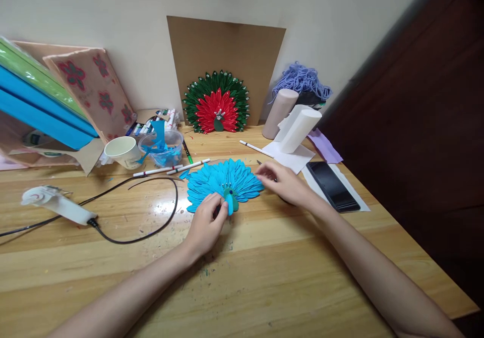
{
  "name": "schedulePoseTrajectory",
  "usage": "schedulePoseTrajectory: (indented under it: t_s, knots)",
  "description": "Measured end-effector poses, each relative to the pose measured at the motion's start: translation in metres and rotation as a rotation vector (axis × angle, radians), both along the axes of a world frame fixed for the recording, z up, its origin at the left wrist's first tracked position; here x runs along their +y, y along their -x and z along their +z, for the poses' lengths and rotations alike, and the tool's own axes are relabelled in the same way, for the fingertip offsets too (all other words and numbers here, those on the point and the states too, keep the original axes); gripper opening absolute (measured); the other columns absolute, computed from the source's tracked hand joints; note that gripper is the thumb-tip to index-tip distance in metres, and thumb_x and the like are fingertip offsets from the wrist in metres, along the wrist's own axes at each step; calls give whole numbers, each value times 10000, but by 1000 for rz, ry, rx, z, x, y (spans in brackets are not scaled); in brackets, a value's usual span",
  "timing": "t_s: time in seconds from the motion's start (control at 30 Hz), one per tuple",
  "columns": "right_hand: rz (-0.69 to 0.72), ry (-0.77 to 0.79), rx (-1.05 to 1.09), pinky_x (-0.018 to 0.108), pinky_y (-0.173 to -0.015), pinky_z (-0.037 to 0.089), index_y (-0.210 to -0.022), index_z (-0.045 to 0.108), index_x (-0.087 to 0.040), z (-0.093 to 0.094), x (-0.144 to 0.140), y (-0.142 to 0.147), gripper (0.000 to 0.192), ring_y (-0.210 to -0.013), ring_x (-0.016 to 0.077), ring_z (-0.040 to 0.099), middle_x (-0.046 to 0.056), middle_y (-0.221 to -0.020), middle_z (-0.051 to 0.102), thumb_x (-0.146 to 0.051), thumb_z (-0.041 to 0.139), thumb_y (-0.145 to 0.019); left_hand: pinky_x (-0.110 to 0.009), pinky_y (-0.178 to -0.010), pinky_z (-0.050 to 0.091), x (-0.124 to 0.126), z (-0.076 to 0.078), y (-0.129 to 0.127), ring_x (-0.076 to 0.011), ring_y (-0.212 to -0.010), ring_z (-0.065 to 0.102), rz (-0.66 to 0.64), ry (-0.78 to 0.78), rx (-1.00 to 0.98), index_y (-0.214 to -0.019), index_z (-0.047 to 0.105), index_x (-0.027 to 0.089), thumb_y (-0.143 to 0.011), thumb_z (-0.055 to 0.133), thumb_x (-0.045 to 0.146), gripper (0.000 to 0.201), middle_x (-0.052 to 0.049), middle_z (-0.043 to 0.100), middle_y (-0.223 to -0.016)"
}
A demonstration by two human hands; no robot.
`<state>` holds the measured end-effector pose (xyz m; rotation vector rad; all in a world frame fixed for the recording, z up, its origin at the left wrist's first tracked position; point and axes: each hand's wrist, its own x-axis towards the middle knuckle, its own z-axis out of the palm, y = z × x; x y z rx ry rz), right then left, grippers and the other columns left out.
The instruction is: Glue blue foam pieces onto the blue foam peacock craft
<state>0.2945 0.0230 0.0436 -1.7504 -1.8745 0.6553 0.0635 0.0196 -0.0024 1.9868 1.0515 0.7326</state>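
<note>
Both hands are laid on the blue paper peacock (pixel 226 184) flat on the wooden table (pixel 264 267), the left hand (pixel 206 224) pinching its base, the right hand (pixel 283 181) seemingly half-open at its flimsy, easily creased edge.

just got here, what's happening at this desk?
A person works on a blue paper peacock lying flat on the wooden table. The left hand grips its lower edge by the small green body, while the right hand touches the fan's right rim. A finished red and green peacock leans on cardboard at the back. A glue gun, a paper cup and a phone lie nearby.
</note>
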Motion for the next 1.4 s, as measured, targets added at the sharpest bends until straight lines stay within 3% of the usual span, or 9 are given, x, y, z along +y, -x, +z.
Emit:
schedulePoseTrajectory:
  t_s: [0.07, 0.17, 0.5, 0.7, 1.1, 1.23, 1.4]
  knots:
    - [192, 80, 269, 278, -709, 477, -984, 587, -198, -4, -6, 24, 201, -844, 159, 601, 53, -1006, 637, -329, 516, -850, -273, -663, 327, 0, 1, 0, -148, -710, 427, -31, -12, -2, -657, 375, 185, -923, 354, 308, 294, 2, 448, -695]
    - [270, 177, 487, 270, -685, 483, -991, 601, -194, -13, -16, 50, 219, -792, 139, 587, 40, -945, 633, -326, 577, -817, -279, -688, 335, -1, 2, -1, -154, -741, 432, -72, -40, 2, -676, 392, 184, -930, 342, 302, 284, -4, 465, -715]
    - [33, 214, 947, 226, -560, 482, -775, 572, -176, -42, -20, 60, 196, -578, 85, 553, -25, -698, 571, -330, 683, -725, -270, -640, 332, -2, 2, -1, -147, -702, 445, -51, -24, 24, -689, 440, 182, -908, 401, 303, 254, 5, 478, -692]
    - [128, -56, 704, 272, -714, 500, -842, 649, -195, -47, -29, 58, 77, -784, 137, 605, 26, -822, 641, -233, 639, -776, -270, -644, 340, -2, 4, -1, -149, -710, 461, -117, -6, 48, -665, 448, 177, -897, 394, 258, 252, 1, 497, -690]
    - [251, -487, 382, 267, -648, 515, -879, 662, -213, -52, -35, 57, 170, -691, 135, 634, 25, -772, 685, -94, 609, -771, -263, -674, 364, -1, 6, 0, -144, -733, 504, -152, 49, -32, -679, 488, 173, -920, 366, 290, 294, -9, 542, -709]
    - [265, -525, 350, 269, -664, 520, -886, 652, -209, -54, -35, 57, 173, -706, 136, 636, 29, -785, 684, -90, 608, -767, -260, -658, 363, -2, 5, 0, -141, -715, 497, -127, 51, -32, -681, 487, 173, -909, 385, 272, 269, -6, 543, -704]
    - [212, -399, 372, 286, -672, 501, -873, 621, -209, -50, -35, 59, 101, -725, 152, 613, 28, -789, 657, -169, 604, -782, -265, -643, 353, -2, 4, 0, -141, -702, 472, -110, -24, 11, -698, 492, 174, -894, 401, 243, 227, -4, 531, -700]
